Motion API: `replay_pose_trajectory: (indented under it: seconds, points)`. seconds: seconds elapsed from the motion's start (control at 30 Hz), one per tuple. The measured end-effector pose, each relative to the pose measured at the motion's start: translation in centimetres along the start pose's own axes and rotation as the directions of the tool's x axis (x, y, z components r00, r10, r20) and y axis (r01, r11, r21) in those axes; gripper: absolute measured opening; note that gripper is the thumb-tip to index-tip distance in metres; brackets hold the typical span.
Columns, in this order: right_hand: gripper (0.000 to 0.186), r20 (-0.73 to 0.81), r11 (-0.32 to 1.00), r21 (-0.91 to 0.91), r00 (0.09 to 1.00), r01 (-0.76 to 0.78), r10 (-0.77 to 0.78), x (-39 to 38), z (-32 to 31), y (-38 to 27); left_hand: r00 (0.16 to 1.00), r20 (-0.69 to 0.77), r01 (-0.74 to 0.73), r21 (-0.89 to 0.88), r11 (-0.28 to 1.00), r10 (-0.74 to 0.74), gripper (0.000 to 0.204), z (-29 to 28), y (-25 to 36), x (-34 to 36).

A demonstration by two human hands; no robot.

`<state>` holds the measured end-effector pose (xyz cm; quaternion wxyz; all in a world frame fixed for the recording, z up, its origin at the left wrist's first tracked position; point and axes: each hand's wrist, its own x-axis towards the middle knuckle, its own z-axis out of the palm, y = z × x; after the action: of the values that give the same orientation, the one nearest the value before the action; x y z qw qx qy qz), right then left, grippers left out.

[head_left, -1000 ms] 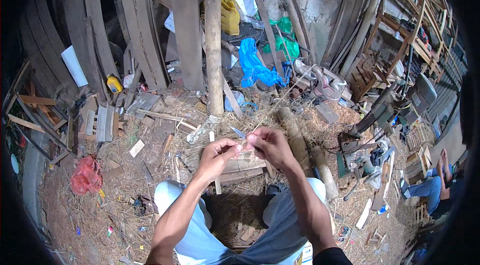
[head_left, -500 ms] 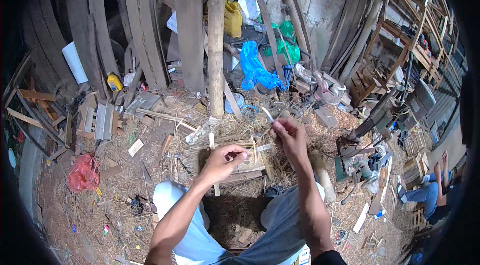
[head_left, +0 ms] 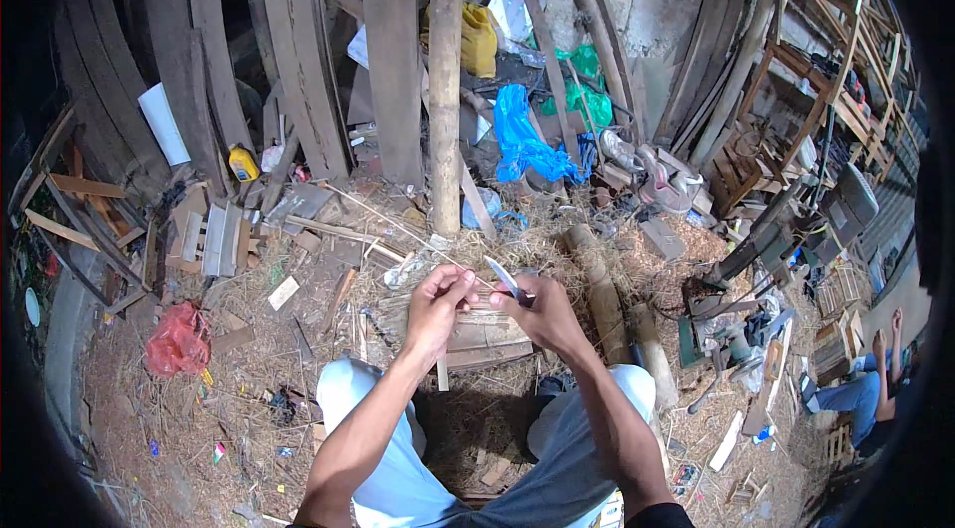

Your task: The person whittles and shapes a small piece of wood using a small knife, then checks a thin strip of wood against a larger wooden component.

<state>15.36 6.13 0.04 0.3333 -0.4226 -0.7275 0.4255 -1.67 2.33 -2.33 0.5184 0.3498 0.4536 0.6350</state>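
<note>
While our left hand (head_left: 438, 311) pinches the thin strip (head_left: 398, 227), which runs toward ten o'clock, and our right hand (head_left: 548, 313) grips a knife (head_left: 501, 275) beside it, we judge the strip light, springy, splintery; pinch its near end.

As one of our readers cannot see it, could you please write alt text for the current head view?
A person's left hand holds a thin strip, the right hand a knife. Planks stand beyond the littered floor.

Clearance above the left hand (head_left: 436, 313) and right hand (head_left: 549, 317) is open; the upright wooden pole (head_left: 446, 120) obstructs the left forward path.
</note>
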Motion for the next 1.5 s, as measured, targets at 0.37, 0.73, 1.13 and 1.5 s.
replay_pose_trajectory:
  seconds: [0.37,0.73,1.13,1.5]
  points:
    - [0.031,0.001,0.987,-0.156,0.999,-0.038,0.039,0.5,-3.0,1.9,0.591,0.451,-0.631,0.775,0.034,0.669,0.019,0.7,4.0,-1.2]
    - [0.031,-0.273,0.951,0.308,0.957,-0.004,0.093,0.5,-3.6,0.6,0.950,0.192,-0.312,0.575,0.756,0.245,0.018,1.0,0.7,-1.4]
    - [0.015,0.171,0.858,0.471,0.975,-0.205,0.140,-0.1,-2.2,-0.6,0.968,0.207,-0.203,0.302,0.931,0.143,0.016,3.1,0.1,-1.8]
    - [0.022,0.156,0.807,0.499,0.948,-0.317,0.276,0.3,-4.8,-1.0,0.973,0.224,-0.002,0.256,0.967,-0.057,0.015,3.3,0.7,-2.3]
